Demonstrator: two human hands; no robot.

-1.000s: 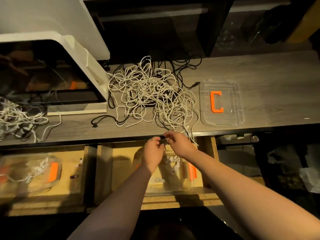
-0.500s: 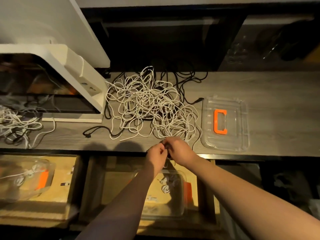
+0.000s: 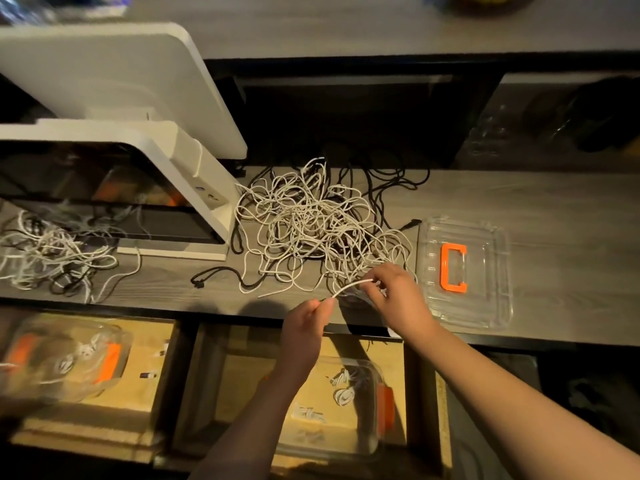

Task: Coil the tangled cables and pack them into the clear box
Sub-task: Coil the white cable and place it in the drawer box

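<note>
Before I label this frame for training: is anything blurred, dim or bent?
Head view: warm, dim light; the left clear box is smeared by motion blur; the shelf edge bows from the wide lens; hands cast shadows on the desk edge.

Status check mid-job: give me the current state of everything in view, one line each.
left hand: pinches the white cable's end.
right hand: pinches the same cable further along.
white cable: short stretch between both hands.
cable pile: tangled, white and black mixed.
clear lid: off, lying on the shelf.
clear box: open, a few coiled cables inside.
</note>
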